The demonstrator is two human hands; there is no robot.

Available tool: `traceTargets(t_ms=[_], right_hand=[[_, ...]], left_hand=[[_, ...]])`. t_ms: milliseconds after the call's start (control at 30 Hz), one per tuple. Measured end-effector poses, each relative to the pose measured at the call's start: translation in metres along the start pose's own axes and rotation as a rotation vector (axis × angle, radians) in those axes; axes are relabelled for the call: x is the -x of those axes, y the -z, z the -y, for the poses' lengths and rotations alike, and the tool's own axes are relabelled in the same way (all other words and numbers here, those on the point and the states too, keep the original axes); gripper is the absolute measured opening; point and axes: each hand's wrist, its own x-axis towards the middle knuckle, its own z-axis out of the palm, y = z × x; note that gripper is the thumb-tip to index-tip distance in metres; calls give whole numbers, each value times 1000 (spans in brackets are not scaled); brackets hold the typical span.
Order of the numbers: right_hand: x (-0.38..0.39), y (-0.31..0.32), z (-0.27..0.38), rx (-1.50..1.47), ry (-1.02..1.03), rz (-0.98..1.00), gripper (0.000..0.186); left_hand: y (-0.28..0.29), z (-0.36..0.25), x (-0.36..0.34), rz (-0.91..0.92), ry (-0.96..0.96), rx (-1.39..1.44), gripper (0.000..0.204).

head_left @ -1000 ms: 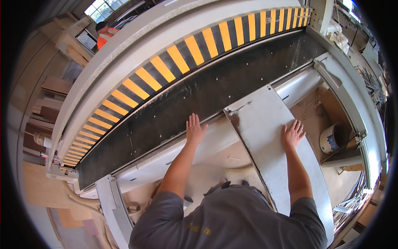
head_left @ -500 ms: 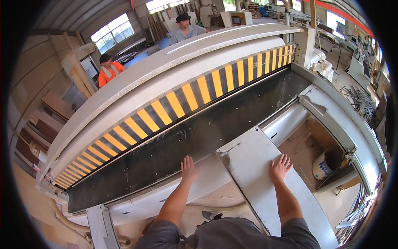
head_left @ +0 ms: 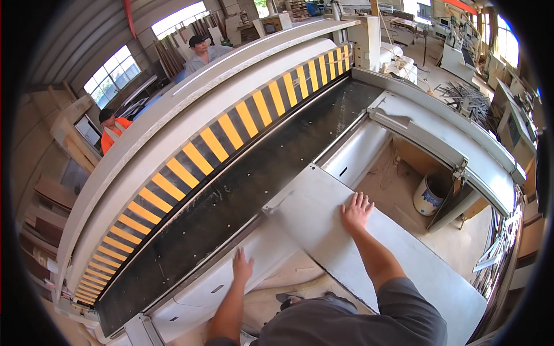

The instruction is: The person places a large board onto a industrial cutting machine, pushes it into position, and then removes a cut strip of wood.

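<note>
The metal sheet point(head_left: 323, 230) has slid back from the workshop machine's black bed point(head_left: 231, 202)

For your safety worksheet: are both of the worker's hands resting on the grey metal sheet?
No: only the right hand lies on the metal sheet; the left hand rests on the machine's pale ledge.

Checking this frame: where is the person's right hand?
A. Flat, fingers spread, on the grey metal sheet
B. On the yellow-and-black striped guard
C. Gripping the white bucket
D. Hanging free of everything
A. The right hand lies palm down with fingers spread on the grey metal sheet, while the white bucket stands apart on the floor and the striped guard is well beyond the hand.
</note>
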Motion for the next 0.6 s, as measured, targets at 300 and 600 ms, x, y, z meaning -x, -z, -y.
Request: traceTargets(t_ms=[300, 600], right_hand=[[1, -1, -7, 2, 11, 17, 81], [-1, 4, -1, -19, 5, -14, 79]], left_hand=[[-78, 103, 330, 548, 661, 74, 62], [-47, 98, 381, 358, 828, 213, 44]])
